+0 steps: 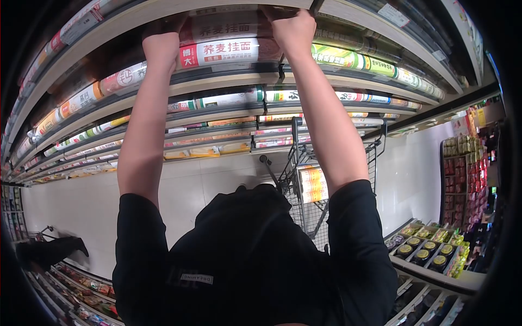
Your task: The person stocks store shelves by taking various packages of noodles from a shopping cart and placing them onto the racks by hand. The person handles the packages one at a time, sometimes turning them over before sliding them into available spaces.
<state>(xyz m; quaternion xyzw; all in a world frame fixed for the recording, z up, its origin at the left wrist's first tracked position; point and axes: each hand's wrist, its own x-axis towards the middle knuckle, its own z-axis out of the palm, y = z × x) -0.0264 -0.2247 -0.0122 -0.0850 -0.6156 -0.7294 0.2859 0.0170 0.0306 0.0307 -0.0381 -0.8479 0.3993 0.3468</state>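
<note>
Both my arms stretch up to a shelf of dried noodles. My left hand (161, 48) is closed at the left end of a shaded pack of buckwheat noodles (228, 27), its fingertips lost in the dark. At the pack's right end my right hand (294, 33) is curled too, with the fingers partly hidden. Directly in front of that pack, at the shelf edge, lies a similar red and white noodle pack (228, 50). Green noodle packs (342, 56) sit just right of my right wrist, and white and pink packs (124, 79) lie left of my left wrist.
Lower shelves (217, 111) hold more packaged goods. A wire shopping cart (312, 217) with an orange and white package (312, 183) stands by my right side on the pale floor (204, 174). Behind to the left is another person's dark-clothed leg (54, 251). Jars (423, 254) fill a display at right.
</note>
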